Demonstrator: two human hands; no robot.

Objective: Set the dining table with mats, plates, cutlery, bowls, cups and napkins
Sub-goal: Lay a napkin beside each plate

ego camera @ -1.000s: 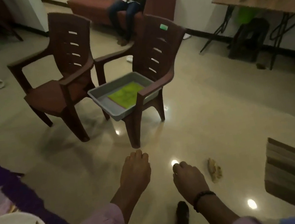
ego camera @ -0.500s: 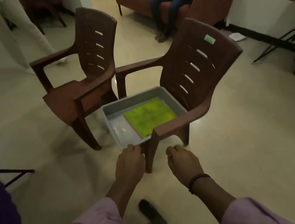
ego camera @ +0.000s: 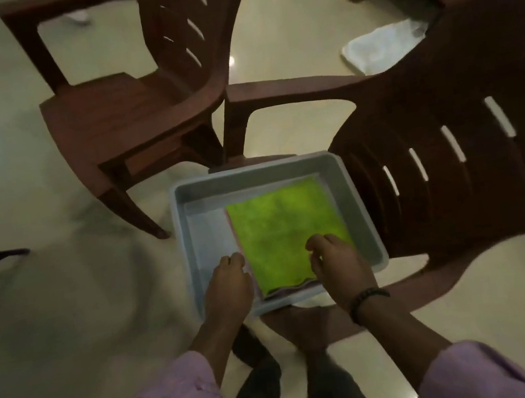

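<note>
Grey plastic tray (ego camera: 192,245), squarish with rounded corners, sitting on the seat of a brown slatted plastic chair (ego camera: 460,183). Inside the tray, off to the right side: flat lime-green fuzzy napkin (ego camera: 287,229), wavy near edge, on something pinkish. Left hand (ego camera: 227,286) and right hand (ego camera: 339,264) at the napkin's near corners, fingers curled, grip hard to tell.

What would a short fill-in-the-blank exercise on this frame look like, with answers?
1. The green cloth lies inside a grey ____.
2. The grey tray sits on the seat of a brown ____.
3. The right hand has a dark band on its ____.
4. The left hand is at the cloth's ____ edge.

Answers: tray; chair; wrist; left
</note>
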